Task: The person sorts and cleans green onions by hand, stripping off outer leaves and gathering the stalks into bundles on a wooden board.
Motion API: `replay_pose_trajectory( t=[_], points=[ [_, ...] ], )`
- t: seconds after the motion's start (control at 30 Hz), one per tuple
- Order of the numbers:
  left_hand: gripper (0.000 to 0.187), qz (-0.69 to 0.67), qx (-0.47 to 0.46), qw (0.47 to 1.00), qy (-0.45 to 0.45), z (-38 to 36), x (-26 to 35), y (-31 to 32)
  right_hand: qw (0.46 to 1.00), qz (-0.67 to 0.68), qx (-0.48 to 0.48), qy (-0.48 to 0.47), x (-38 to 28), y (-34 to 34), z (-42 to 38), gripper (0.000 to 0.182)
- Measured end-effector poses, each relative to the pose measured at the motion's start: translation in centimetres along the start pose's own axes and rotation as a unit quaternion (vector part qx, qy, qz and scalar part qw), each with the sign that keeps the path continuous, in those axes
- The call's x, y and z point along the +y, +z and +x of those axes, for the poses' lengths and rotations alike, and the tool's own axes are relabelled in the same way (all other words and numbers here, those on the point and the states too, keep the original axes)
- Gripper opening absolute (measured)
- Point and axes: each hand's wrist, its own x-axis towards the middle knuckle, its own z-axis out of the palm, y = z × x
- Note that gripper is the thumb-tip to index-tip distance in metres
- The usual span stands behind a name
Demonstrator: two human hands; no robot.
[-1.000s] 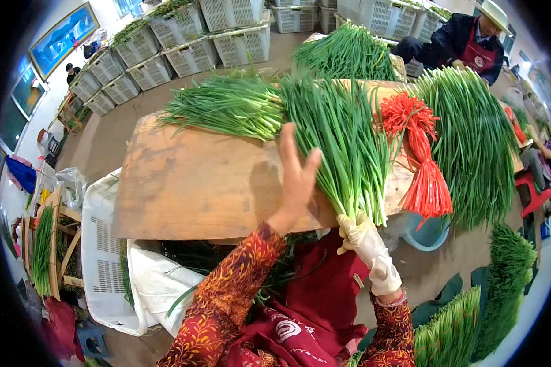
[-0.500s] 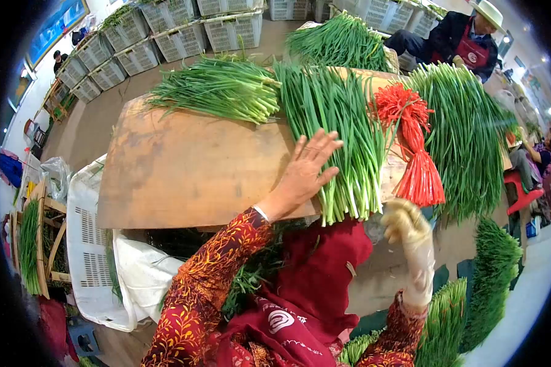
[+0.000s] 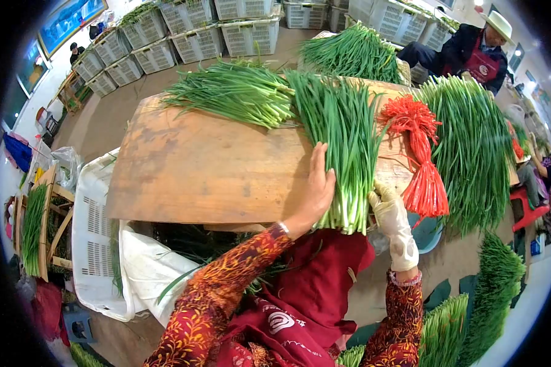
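A thick bundle of garlic chives point(image 3: 343, 134) lies on the wooden board, its pale stem ends towards me at the near edge. My left hand point(image 3: 315, 194), bare, lies flat along the bundle's left side with its fingers stretched out. On the other side, my right hand point(image 3: 390, 220) wears a pale glove. Its slightly bent, parted fingers touch the stems near their cut ends. The bundle stands between both hands, and neither is wrapped round it. Just right of it lies a tied bunch of red plastic strips point(image 3: 421, 165).
On the wooden board point(image 3: 208, 165) lie another chive bundle point(image 3: 236, 95) and a large chive pile point(image 3: 468, 147). A white crate point(image 3: 95, 244) stands at the left. Grey crates point(image 3: 193, 43) are stacked behind. A person point(image 3: 471, 55) in a hat sits at the back right.
My left hand has gone from resting on top of the stems to their left side. My gloved right hand has moved up and left against the bundle. The view has shifted slightly.
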Motion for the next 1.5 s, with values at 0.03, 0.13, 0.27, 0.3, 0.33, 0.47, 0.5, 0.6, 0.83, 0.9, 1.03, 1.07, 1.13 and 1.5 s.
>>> replay_pose_trajectory(
  t=[0.03, 0.13, 0.27, 0.3, 0.33, 0.47, 0.5, 0.6, 0.83, 0.9, 1.03, 1.07, 1.13, 1.5],
  points=[
    [0.049, -0.013, 0.024, 0.999, 0.021, 0.4, 0.2, 0.9, 0.998, -0.054, 0.020, -0.028, -0.3, 0.1, -0.2, 0.032],
    [0.048, -0.031, 0.065, 0.997, 0.031, 1.8, -1.0, 3.5, 0.999, -0.022, -0.004, 0.023, 0.3, -0.7, 0.7, 0.033],
    [0.047, -0.102, 0.016, 0.993, -0.049, 2.0, 1.7, 1.6, 0.986, -0.164, 0.013, 0.031, -0.3, -1.8, 0.9, 0.034],
    [0.047, -0.212, 0.013, 0.974, -0.080, 1.9, 0.3, 1.4, 0.986, -0.164, 0.013, 0.033, -0.3, -2.0, 0.8, 0.034],
    [0.046, -0.178, 0.003, 0.980, -0.084, 1.6, 0.3, 0.1, 0.988, -0.151, 0.013, 0.024, -0.3, -2.3, 0.7, 0.033],
    [0.051, -0.096, -0.060, 0.991, -0.072, -0.7, 1.3, -4.6, 0.995, -0.094, 0.027, 0.030, 0.7, -2.9, 0.0, 0.033],
    [0.056, -0.097, -0.108, 0.987, -0.075, -1.3, 1.3, -5.4, 0.989, -0.141, 0.049, 0.021, 0.6, -3.1, -0.3, 0.032],
    [0.058, 0.070, -0.178, 0.980, -0.049, -3.4, 1.7, -6.6, 0.986, -0.126, 0.096, -0.052, -2.0, -3.6, -1.7, 0.031],
    [0.056, 0.192, -0.120, 0.970, 0.094, -4.9, 1.6, -2.3, 0.949, -0.207, -0.011, -0.236, -6.0, 0.0, -0.3, 0.035],
    [0.056, 0.202, -0.129, 0.963, 0.124, -5.0, 1.2, -2.2, 0.951, -0.213, -0.033, -0.220, -5.0, -0.3, 0.0, 0.035],
    [0.052, 0.145, -0.199, 0.962, 0.119, -6.7, 2.4, -6.5, 0.956, -0.199, -0.040, -0.212, -7.6, -0.4, -0.8, 0.036],
    [0.050, 0.069, -0.226, 0.966, 0.106, -7.5, 2.5, -8.0, 0.954, -0.188, -0.025, -0.232, -8.9, 0.0, -0.9, 0.036],
    [0.044, 0.024, -0.266, 0.960, 0.088, -10.2, 2.8, -11.5, 0.959, -0.145, -0.080, -0.229, -13.6, 1.2, -0.5, 0.036],
    [0.033, -0.100, -0.221, 0.939, -0.245, -22.3, 5.7, -23.1, 0.925, -0.185, 0.063, -0.326, -18.2, 19.6, 20.6, 0.059]
  ],
)
